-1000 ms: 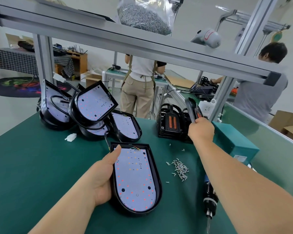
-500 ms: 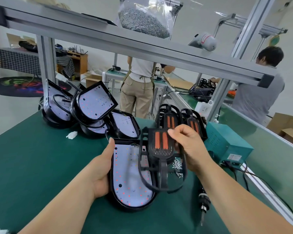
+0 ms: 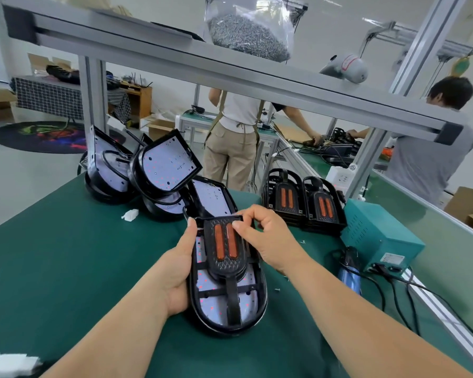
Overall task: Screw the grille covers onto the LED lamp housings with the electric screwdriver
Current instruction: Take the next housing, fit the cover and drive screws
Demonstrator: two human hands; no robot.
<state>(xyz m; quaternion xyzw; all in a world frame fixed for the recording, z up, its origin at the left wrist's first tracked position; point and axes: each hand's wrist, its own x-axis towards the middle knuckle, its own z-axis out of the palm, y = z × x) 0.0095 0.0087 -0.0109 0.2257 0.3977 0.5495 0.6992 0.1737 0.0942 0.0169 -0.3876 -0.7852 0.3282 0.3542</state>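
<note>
A black LED lamp housing with a white LED board lies on the green table in front of me. A black grille cover with two orange strips sits on top of it. My left hand grips the housing's left edge, thumb up at the far corner. My right hand pinches the cover's far end between thumb and fingers. The electric screwdriver, blue and black, lies on the table to the right, untouched.
More open housings are piled at the back left. Stacked grille covers stand at the back right beside a teal power box with cables. Loose screws lie behind my right hand. A bag of screws rests overhead. Two people work beyond.
My right hand took a grille cover from the stack at the back, carried it over, and laid it on the housing. My left hand stayed on the housing's edge.
</note>
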